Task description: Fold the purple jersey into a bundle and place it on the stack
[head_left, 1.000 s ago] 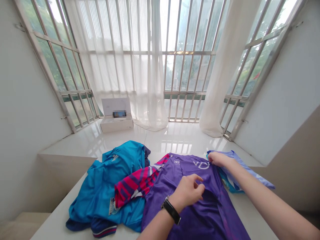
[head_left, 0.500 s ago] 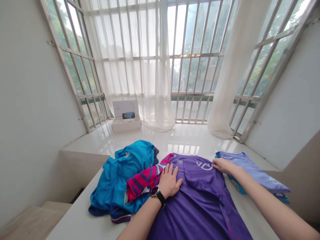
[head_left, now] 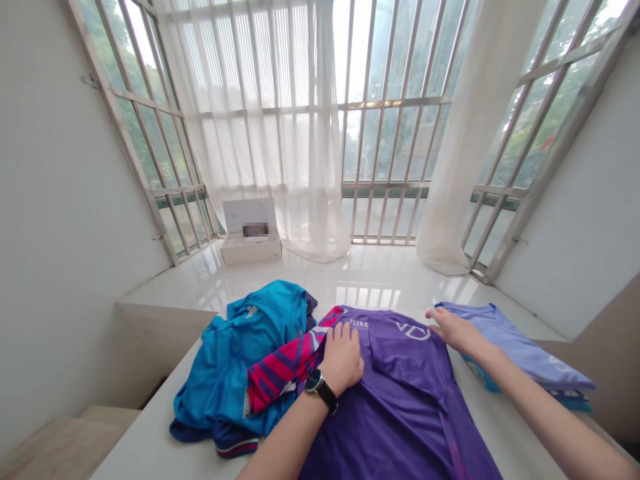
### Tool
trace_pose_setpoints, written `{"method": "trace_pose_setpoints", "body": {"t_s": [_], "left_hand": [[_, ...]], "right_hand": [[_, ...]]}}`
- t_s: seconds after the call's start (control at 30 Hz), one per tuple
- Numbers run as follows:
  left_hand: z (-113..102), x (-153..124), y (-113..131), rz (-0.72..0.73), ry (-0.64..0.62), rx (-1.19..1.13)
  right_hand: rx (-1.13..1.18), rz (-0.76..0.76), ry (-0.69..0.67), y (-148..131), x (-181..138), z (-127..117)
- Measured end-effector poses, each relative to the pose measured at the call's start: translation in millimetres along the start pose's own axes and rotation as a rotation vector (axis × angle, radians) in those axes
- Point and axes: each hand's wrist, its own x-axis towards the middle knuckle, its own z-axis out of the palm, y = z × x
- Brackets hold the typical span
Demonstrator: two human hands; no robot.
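Observation:
A purple shirt point(head_left: 400, 400) with white lettering lies in front of me, its right side folded inward. My left hand point(head_left: 343, 357), with a black-strapped watch on the wrist, rests at the shirt's left shoulder. Its fingers are bent and its thumb drawn in on the fabric; the fingertips are partly hidden. The pink-and-purple striped sleeve point(head_left: 285, 370) stretches left from there. At the shirt's right shoulder, my right hand point(head_left: 453, 330) is open, thumb and forefinger apart, beside the cloth edge. It holds nothing visible.
Left of the shirt, a heap of blue shirts point(head_left: 240, 360) lies partly under the sleeve. A folded stack with a lavender shirt point(head_left: 520, 350) on top is at the right. An open white box point(head_left: 253, 250) stands by the barred window and sheer curtains point(head_left: 320, 200).
My right hand has let go of the shirt's right shoulder and its fingers have parted. My left hand has gone from lying flat to bent, its thumb pulled in.

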Motion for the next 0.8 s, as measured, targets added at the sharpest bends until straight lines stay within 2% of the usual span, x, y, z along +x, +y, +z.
{"method": "trace_pose_setpoints", "body": {"t_s": [0.1,0.17,0.23,0.33,0.47,0.67,0.8], "left_hand": [[9.3,15.0,15.6,0.105,0.06,-0.13],[20.4,23.1,19.9,0.123,0.072,-0.146],[33.6,27.7,18.6,0.082,0.087,-0.068],[50.3,28.8,10.4,0.031,0.102,0.097],[56.1,26.5,2.0,0.064,0.105,0.199],[51.4,23.6,6.0,0.082,0.136,0.205],[48.5,21.4,11.4,0.039,0.22,0.195]], "right_hand": [[0.034,0.011,0.154,-30.9,-36.9,3.3],[0.084,-0.065,0.32,-56.1,-70.8,15.2],[0.076,-0.125,0.404,-79.2,-106.2,35.7],[0.018,-0.124,0.46,-99.7,-149.6,70.7],[-0.048,-0.04,0.49,-97.4,-177.8,92.3],[-0.147,-0.006,0.406,-71.8,-197.5,87.9],[-0.215,-0.046,0.435,-74.9,-207.6,85.9]]}}
